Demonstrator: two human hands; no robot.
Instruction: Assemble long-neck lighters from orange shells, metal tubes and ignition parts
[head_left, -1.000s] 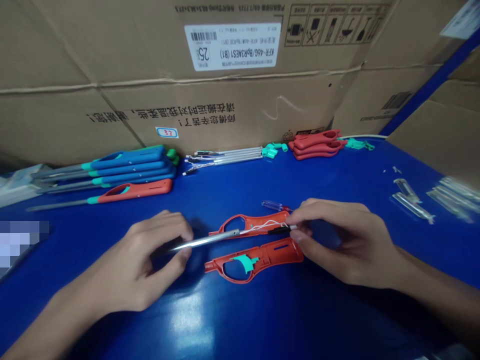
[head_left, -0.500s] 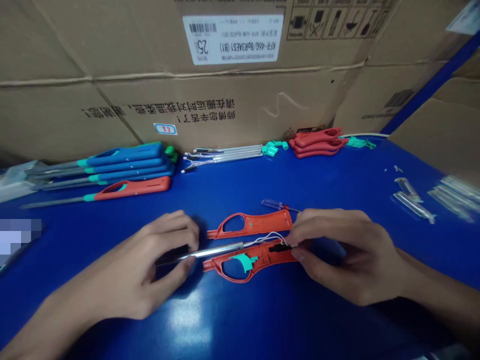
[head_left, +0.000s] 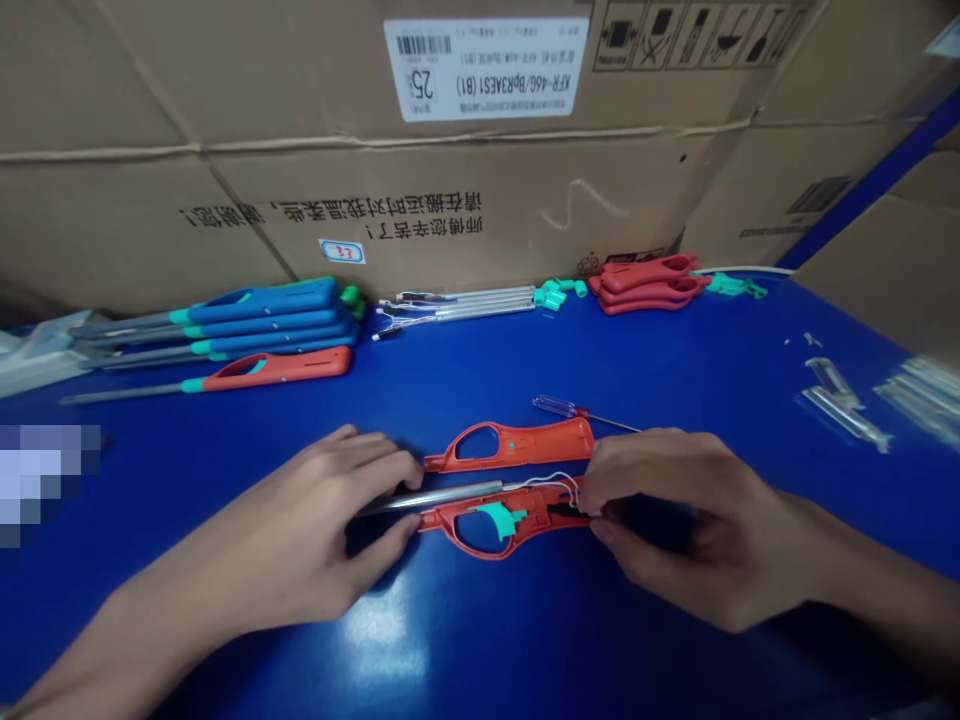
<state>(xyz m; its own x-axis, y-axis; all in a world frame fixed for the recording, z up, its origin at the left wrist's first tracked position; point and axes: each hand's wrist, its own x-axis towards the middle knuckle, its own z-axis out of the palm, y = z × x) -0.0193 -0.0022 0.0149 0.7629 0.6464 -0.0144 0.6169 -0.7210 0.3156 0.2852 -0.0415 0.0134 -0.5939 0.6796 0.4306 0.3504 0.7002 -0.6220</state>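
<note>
Two orange lighter shell halves lie on the blue table, the upper half (head_left: 555,445) behind the lower half (head_left: 536,515). A green trigger (head_left: 499,519) sits in the lower one. My left hand (head_left: 352,520) is closed around a silver metal tube (head_left: 457,494), its thumb at the lower shell's narrow tip. White wires (head_left: 544,479) run from the tube to a black part (head_left: 566,510) in the lower shell. My right hand (head_left: 675,510) pinches at that shell's right end; its fingertips hide most of what they hold, near the wire ends.
A screwdriver (head_left: 555,405) lies behind the upper shell. Assembled blue lighters (head_left: 277,315) and a red one (head_left: 300,367) are at the left. Metal tubes (head_left: 487,303), red shells (head_left: 649,285) and green parts (head_left: 735,286) line the cardboard box (head_left: 420,170). Clear-wrapped pieces (head_left: 847,415) lie right.
The view has shifted slightly. My left hand has slid toward the lower shell's tip along the tube, and its thumb now touches the tip. My right hand stays at the shell's right end.
</note>
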